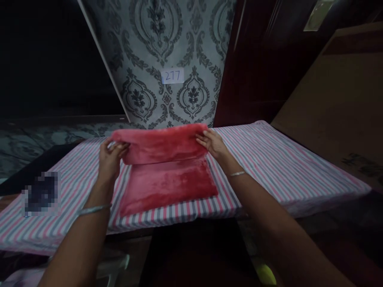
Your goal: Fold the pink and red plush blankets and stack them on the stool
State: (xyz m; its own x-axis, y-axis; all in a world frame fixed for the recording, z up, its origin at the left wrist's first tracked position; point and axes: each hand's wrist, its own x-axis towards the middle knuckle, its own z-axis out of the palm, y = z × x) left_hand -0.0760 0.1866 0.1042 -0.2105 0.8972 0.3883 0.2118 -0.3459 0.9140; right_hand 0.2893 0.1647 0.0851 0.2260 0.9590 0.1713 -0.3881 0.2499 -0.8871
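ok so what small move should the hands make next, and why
Probably lower the raised part of the red cloth onto the part lying on the striped sheet: the left hand and right hand hold it up at either side.

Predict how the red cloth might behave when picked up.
The red cloth is probably floppy: part is raised by the left hand and right hand while the rest lies flat. Its plush-looking surface suggests it may not slip easily.

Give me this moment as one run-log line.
left hand: grips red fabric, left end | right hand: grips right end | fabric: part raised between hands, part lying on striped cover
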